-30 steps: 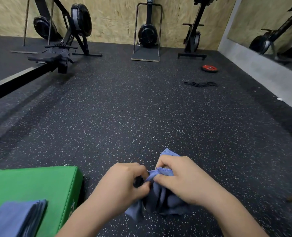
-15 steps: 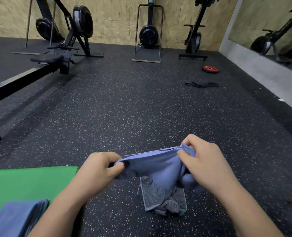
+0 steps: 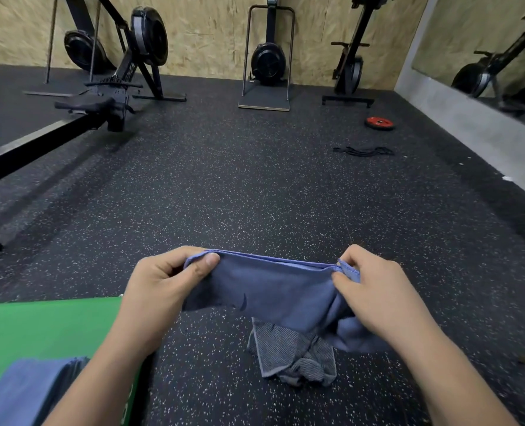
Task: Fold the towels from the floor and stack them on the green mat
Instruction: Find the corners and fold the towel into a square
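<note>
two hands hold one blue towel (image 3: 270, 290) stretched out between them. the left hand (image 3: 159, 290) pinches the towel's left top corner between its thumb and curled fingers. the right hand (image 3: 378, 290) pinches the right top corner the same way. the top edge runs taut from hand to hand, with two hems lying together along it. the rest of the cloth hangs down and bunches under the right hand.

the towel is off the ground, just to the right of the green mat (image 3: 46, 327). beneath it, also right of the mat, a grey herringbone towel (image 3: 295, 355) lies crumpled on the speckled black floor (image 3: 255, 195).

on the mat's near left part sits a stack of folded blue towels (image 3: 24, 392), partly behind the left forearm. a scrap of white print on the mat's right side wall is too cut off to read.

far beyond the mat a black rowing machine (image 3: 116, 87) stands by the chipboard wall. the lettering on its leg is too blurred to read. well to the right of the mat and farther off lie a red weight plate (image 3: 379, 123) and a black band (image 3: 364, 151).
</note>
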Available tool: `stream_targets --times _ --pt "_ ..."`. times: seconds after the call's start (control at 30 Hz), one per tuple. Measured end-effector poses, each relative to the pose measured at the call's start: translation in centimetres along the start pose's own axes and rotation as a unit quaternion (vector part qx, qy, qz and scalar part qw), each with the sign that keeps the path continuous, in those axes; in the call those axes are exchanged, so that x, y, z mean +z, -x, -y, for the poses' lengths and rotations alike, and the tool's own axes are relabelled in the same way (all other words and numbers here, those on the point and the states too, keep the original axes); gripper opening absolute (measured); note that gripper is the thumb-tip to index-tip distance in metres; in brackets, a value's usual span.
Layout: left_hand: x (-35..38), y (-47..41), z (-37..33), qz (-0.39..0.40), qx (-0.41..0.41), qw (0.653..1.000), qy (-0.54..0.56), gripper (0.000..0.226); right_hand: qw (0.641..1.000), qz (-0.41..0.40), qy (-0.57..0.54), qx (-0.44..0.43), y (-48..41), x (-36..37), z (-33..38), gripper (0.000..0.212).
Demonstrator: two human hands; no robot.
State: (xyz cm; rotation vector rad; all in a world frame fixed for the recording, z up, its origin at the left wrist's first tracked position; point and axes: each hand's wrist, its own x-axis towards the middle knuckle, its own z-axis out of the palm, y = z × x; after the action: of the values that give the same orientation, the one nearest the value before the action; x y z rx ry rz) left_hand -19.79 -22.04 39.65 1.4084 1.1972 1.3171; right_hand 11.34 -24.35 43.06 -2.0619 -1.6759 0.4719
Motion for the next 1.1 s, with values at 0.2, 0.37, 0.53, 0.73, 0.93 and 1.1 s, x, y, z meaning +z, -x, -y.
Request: stream_targets --times 0.2,0.37,0.53,0.73,0.93,1.1 --pt "0.6 -0.1 -0.3 -0.063 -0.018 0.993 0.101 0.033 1.0 0.015 0.018 -0.003 -0.1 0.5 -0.2 0.012" --pt "1.1 0.2 -0.5 -0.065 -0.026 0.994 0.09 0.036 0.999 0.024 0.027 -0.017 0.1 0.8 -0.2 0.014" --pt "2.6 1.1 -1.0 0.014 -0.017 0.999 -0.039 0.016 0.99 0.089 -0.045 -0.104 1.5 2.0 2.0 0.037" --pt "3.6 1.8 -1.2 0.084 0.006 0.989 -0.12 0.023 0.967 0.118 -0.156 -0.164 3.2 3.8 4.4 0.029" --pt "3.6 2.1 -2.1 0.113 0.018 0.982 -0.153 0.05 0.962 0.102 -0.183 -0.175 3.7 4.5 4.6 0.022" --pt "3.3 2.0 -2.6 0.134 -0.011 0.985 -0.109 0.052 0.963 0.104 -0.168 -0.185 3.8 4.5 4.5 0.02"
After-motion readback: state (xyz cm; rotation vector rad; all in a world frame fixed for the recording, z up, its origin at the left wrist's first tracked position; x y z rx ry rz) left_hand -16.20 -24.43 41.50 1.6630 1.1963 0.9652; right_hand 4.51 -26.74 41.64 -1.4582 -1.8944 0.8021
